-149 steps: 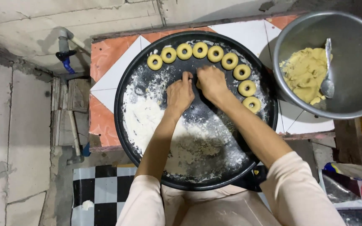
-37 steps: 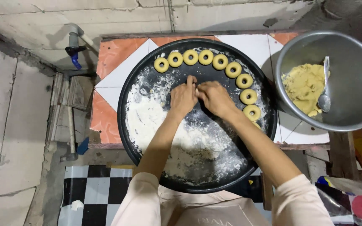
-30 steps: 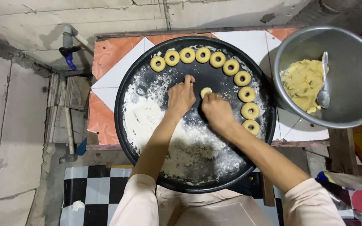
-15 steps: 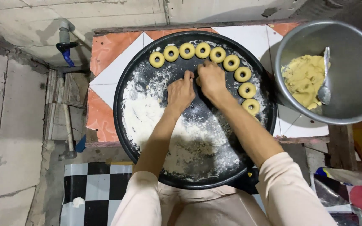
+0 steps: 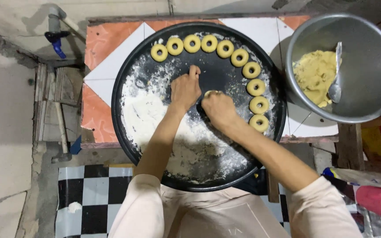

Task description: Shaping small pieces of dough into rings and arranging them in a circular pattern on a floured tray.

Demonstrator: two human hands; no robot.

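Drawn back from the dough rings (image 5: 239, 57) to mid-tray since half a second ago, right hand (image 5: 218, 110) curled in a closed grip on a dough piece (image 5: 210, 93), beside left hand (image 5: 185, 89), fingers flat, holding nothing, on the floured black tray (image 5: 124, 75) on the tiled bench (image 5: 104, 48), steel bowl (image 5: 367, 66) of dough far right.

right hand (image 5: 219, 110): pinching dough piece (image 5: 210, 93) | left hand (image 5: 185, 89): on floured tray (image 5: 124, 70)
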